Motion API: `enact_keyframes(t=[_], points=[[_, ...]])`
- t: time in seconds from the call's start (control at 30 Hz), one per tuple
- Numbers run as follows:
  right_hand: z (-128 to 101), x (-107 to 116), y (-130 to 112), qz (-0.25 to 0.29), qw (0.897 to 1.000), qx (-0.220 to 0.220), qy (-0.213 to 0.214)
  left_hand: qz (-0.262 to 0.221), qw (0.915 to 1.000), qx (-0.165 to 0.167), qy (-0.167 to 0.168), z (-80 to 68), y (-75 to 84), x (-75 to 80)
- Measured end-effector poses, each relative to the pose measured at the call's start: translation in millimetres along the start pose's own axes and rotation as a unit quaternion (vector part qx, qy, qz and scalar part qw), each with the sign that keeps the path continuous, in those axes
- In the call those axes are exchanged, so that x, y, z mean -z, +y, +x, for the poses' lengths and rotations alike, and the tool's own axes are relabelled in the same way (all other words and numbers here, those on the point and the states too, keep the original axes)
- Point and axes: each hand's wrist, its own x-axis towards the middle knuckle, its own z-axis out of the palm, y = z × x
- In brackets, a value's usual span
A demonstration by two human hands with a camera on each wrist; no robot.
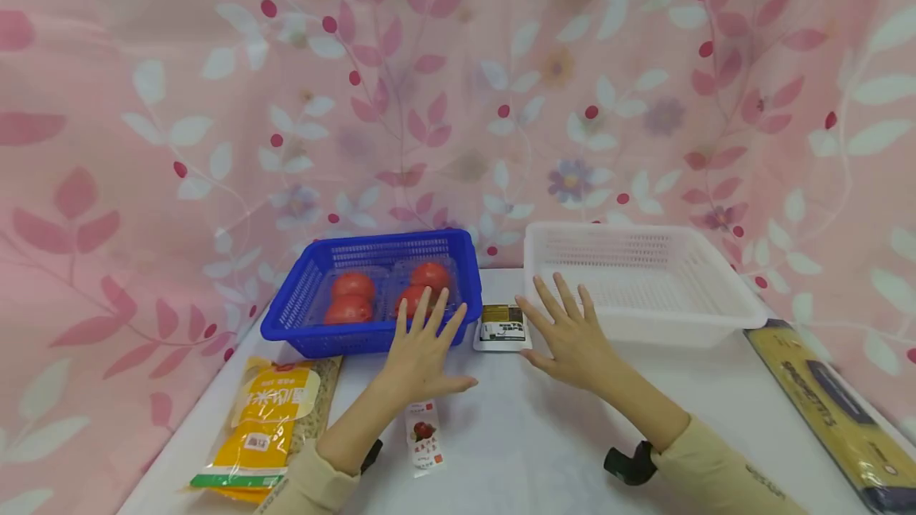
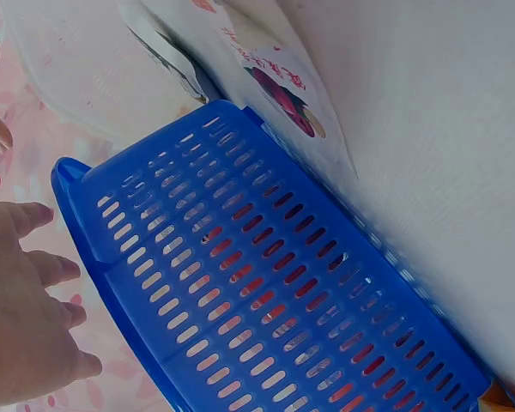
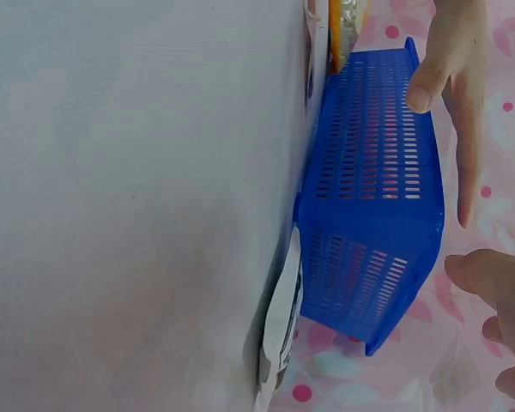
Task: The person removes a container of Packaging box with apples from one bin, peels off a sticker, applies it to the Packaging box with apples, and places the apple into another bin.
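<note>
My left hand (image 1: 420, 356) is held over the table with its fingers spread, overlapping the front right corner of the blue basket (image 1: 315, 340) in the head view. Two clear packs of tomatoes (image 1: 354, 289) lie in that basket. My right hand (image 1: 570, 340), fingers also spread, hovers before the left end of the white basket (image 1: 665, 327). Neither hand holds anything. Between them sits a small white pouch with a dark label (image 1: 503, 328). A narrow white packet with a red fruit picture (image 1: 425, 435) lies below my left hand. The left wrist view shows the blue basket's slotted side (image 2: 240, 257) close by.
At the left lies a yellow bag of grain (image 1: 275, 427) with a clear window. A long golden packet marked spaghetti (image 1: 830, 412) runs along the right table edge. Behind both baskets hangs a pink floral curtain (image 1: 458, 102). A white cloth (image 1: 515, 451) covers the table.
</note>
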Motion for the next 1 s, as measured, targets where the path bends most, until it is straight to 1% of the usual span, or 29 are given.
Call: enact_keyframes(t=[0.2, 0.37, 0.53, 0.73, 0.83, 1.0], points=[[4.6, -3.8, -7.9, 0.036, 0.999, 0.004, -0.012, -0.014, 0.9998, 0.0, -0.017, -4.5, 1.2, -0.5], [16.2, -4.5, -14.5, 0.054, 0.998, 0.016, -0.002, -0.012, 0.9997, 0.015, -0.018, -4.6, -1.5, 3.1], [27.3, -5.0, -21.2, 0.058, 0.998, 0.035, 0.006, -0.011, 0.9994, 0.025, -0.019, -3.4, -6.8, 5.7], [35.9, -7.8, -28.4, 0.082, 0.996, 0.041, -0.009, -0.031, 0.9982, 0.049, -0.015, -2.0, -14.9, 13.4], [40.4, -9.3, -30.9, 0.095, 0.995, 0.041, -0.009, -0.048, 0.9969, 0.061, -0.009, -0.2, -21.3, 19.3], [52.8, -11.3, -34.9, 0.123, 0.991, 0.044, -0.02, -0.087, 0.9913, 0.096, -0.022, 4.2, -34.5, 26.6]])
